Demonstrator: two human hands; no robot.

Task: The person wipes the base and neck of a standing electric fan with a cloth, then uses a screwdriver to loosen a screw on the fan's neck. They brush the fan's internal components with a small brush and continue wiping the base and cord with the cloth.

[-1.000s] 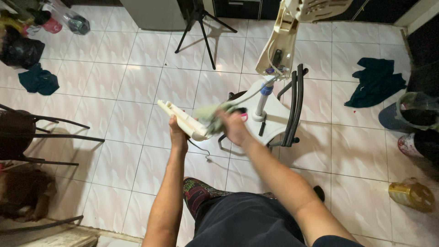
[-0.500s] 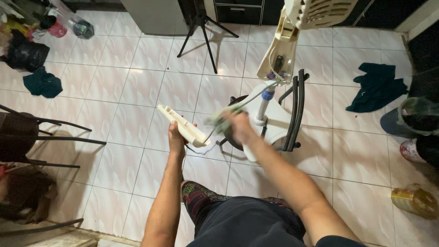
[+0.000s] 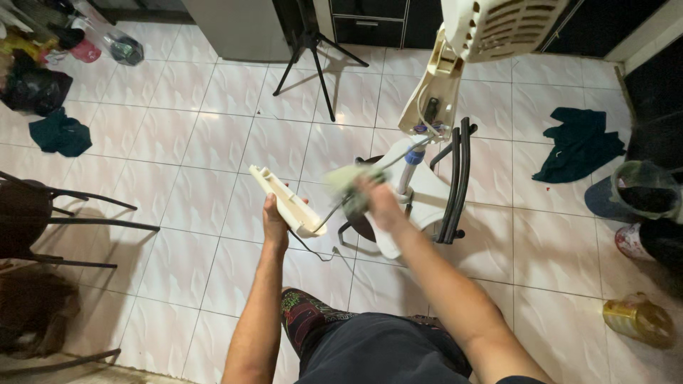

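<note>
My left hand point(image 3: 274, 222) grips a long cream plastic cover piece point(image 3: 284, 199), held out over the tiled floor. My right hand point(image 3: 377, 200) is blurred with motion and closes on a pale green cloth point(image 3: 348, 179) just right of that piece. A thin wire point(image 3: 324, 217) hangs from the cover toward the fan. In front of me stands a cream pedestal fan point(image 3: 455, 64) with its neck housing opened and its white base point(image 3: 427, 199) on the floor.
A black curved stool frame point(image 3: 459, 178) stands by the fan base. A black tripod point(image 3: 313, 50) is behind, dark cloths point(image 3: 580, 142) point(image 3: 60, 134) lie on the tiles, a black chair frame point(image 3: 64, 220) is left, a yellow bottle point(image 3: 637, 320) right.
My right hand with the cloth has shifted to the right, away from the cover piece, blurred with motion. My left hand keeps the cover in about the same place.
</note>
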